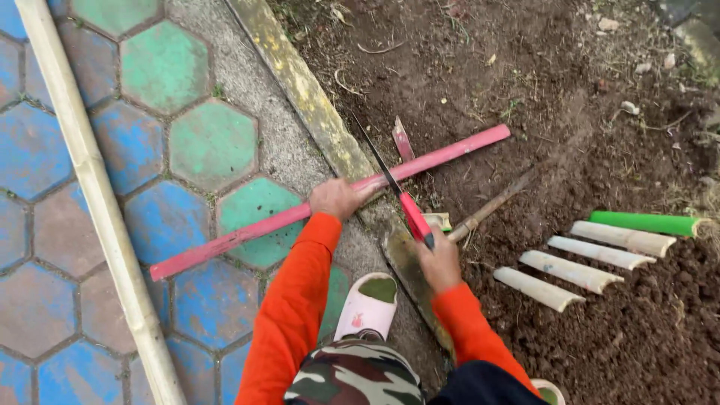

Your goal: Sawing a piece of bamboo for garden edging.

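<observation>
Across the painted kerb [315,105], between hexagon paving [187,142] and bare soil [570,97]:

- Red-painted pole [247,232], lying aslant over the kerb, far end over the soil. My left hand [336,198] is closed over it, pinning it down.
- Long knife, red handle [397,196]: my right hand [439,261] is wrapped tight round the handle, blade edge set across the pole just beside my left hand. Whether it has bitten in I cannot tell; the blade hides the spot.
- Cut pieces on the soil [585,262]: four pale split lengths and one green, side by side, ends trimmed slantwise. I judge those done.
- Pale bamboo pole [97,195] on the paving, whole, apparently untouched.
- Thin stick [491,204] beside the knife.
- White slipper [369,304] on my foot.
</observation>
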